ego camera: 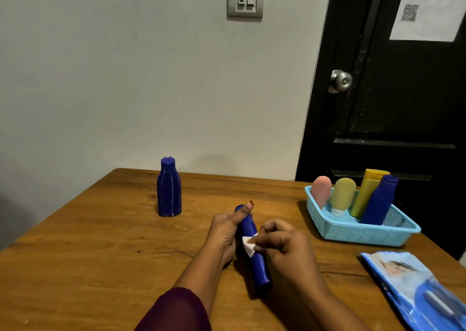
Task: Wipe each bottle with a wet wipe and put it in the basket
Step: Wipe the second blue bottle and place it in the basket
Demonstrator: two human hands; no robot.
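Mid-frame, your left hand (225,232) clasps the blue bottle (254,252); right hand (285,242) pinches the wet wipe (249,245) — a slick bottle could slip onto the desk (100,255).

Your wooden table (100,255) carries a blue bottle (169,189) standing upright, far left of your grip, a basket (360,232) to its right, and what looks like a wipes pack (418,288) nearer you.

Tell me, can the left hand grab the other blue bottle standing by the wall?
Probably not yet: the left hand is busy holding the blue bottle being wiped. The table toward the standing blue bottle looks free.
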